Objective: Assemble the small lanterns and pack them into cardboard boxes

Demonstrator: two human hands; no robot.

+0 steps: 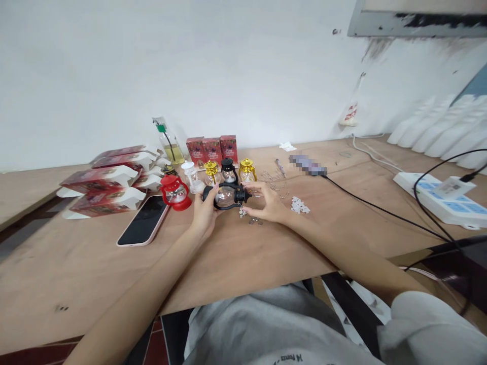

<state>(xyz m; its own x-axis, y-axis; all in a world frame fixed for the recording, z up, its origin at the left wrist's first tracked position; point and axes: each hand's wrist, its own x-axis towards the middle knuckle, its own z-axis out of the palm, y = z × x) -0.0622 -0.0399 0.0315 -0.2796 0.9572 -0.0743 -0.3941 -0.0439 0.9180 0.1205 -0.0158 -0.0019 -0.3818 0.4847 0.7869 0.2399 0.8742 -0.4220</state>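
A small black toy lantern (227, 195) lies on its side between my hands, just above the wooden table (247, 253). My left hand (204, 210) grips its base end with fingers wrapped round it. My right hand (266, 203) pinches the lantern's top end with fingertips. Tiny silver parts (243, 213) lie on the table right under the lantern. A red lantern (175, 192) stands upright just left of my left hand.
Behind stand gold lanterns (247, 170), a black one (229, 170), a white one (189, 172), three red boxes (212, 149) and an oil bottle (170, 144). Flat cartons (102, 185) and a phone (144, 219) lie left. White bits (299, 205), wire hooks (274, 178), cables and a power strip (437, 195) lie right.
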